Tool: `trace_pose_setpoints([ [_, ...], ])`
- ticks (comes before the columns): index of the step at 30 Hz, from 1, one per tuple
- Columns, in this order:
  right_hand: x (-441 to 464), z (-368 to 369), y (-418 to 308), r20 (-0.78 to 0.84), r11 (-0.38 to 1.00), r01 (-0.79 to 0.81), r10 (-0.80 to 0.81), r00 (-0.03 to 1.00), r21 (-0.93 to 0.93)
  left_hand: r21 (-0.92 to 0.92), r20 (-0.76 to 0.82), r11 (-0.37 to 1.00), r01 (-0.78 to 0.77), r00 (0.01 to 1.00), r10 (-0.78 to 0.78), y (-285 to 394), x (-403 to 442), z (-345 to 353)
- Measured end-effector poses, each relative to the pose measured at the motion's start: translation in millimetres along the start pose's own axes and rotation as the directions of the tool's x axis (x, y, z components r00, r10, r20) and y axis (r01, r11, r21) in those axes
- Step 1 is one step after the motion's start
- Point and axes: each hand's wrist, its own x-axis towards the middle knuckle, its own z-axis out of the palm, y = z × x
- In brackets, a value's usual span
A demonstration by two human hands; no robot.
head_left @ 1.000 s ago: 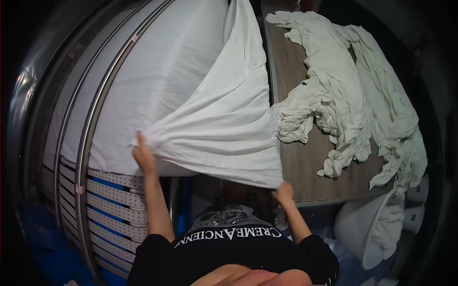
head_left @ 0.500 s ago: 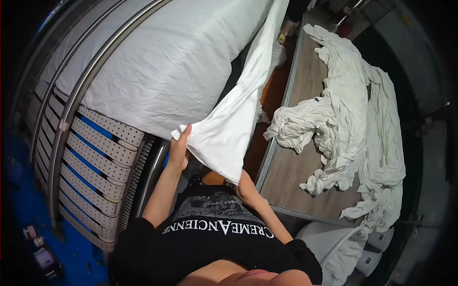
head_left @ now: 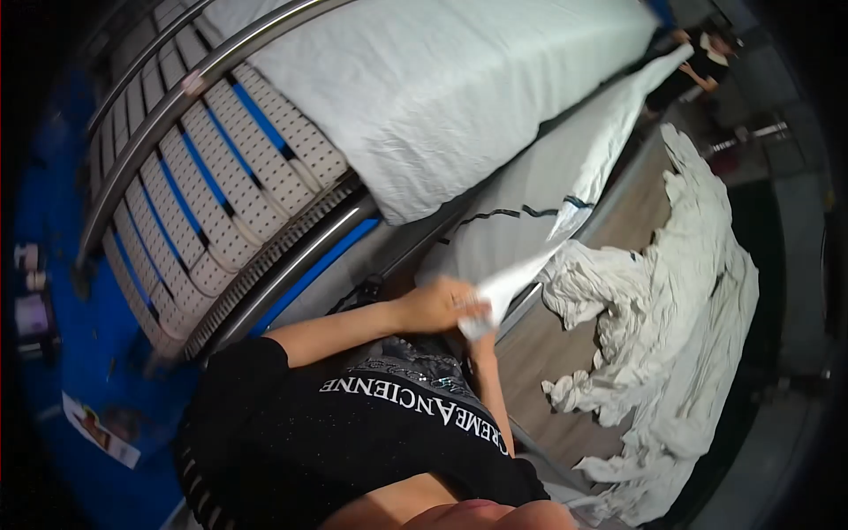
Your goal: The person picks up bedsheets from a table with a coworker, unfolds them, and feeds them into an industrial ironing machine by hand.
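Note:
A white sheet stretches from my hands toward a person at the far upper right. My left hand is closed on its near corner, slightly blurred by motion. Just beside it, my right hand grips the same corner, its fingers mostly hidden behind the cloth. The sheet is drawn into a long narrow fold, with a greyer panel hanging below that bears dark marks.
Left stands a metal-railed frame with perforated slats, a white-covered stack beside it. Crumpled white cloths lie along the wooden table at right. Another person stands at the far end. The floor is blue at left.
My left hand has moved right and down, close to my right hand, bringing the spread sheet edge together. The view has turned left, and the other person is now visible.

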Motion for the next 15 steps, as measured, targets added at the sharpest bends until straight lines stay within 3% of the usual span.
trace_pose_setpoints([
  [1,11,-3,-70,0.001,0.966,-0.078,0.081,0.997,-0.246,-0.057,-0.269,0.998,0.025,0.962,-0.039,-17,2,-7],
  [2,8,-13,-44,0.020,0.894,0.066,-0.064,0.998,-0.442,0.079,-0.488,0.988,-0.129,0.860,0.151,-42,10,-22],
  [3,-1,-19,-37,-0.001,0.893,0.082,-0.092,0.996,-0.442,-0.129,-0.601,0.991,-0.032,0.797,-0.053,-57,11,-42],
  [5,-16,-25,-23,-0.023,0.892,0.134,-0.159,0.987,-0.432,0.043,-0.948,0.999,0.023,0.318,0.034,-114,25,-71],
  [7,-16,-26,-27,-0.021,0.908,0.153,-0.174,0.984,-0.389,-0.301,-0.944,0.950,-0.085,0.164,-0.285,-89,43,-93],
  [9,-11,-25,-31,0.016,0.938,0.112,-0.113,0.993,-0.329,-0.306,-0.917,0.931,-0.199,0.324,-0.232,-104,57,-114],
  [10,-7,-25,-33,0.034,0.947,0.043,-0.034,0.999,-0.319,-0.380,-0.862,0.920,-0.099,0.399,-0.313,-100,61,-118],
  [12,-3,-29,-30,0.040,0.951,0.035,-0.024,0.999,-0.306,-0.435,-0.748,0.888,0.151,0.488,-0.450,-106,62,-123],
  [14,3,-33,-12,0.036,0.926,0.122,-0.117,0.993,-0.356,-0.349,-0.697,0.925,0.153,0.618,-0.365,-110,44,-135],
  [15,2,-34,-16,0.003,0.932,0.086,-0.090,0.996,-0.352,-0.314,-0.658,0.938,0.147,0.678,-0.327,-93,27,-136],
])
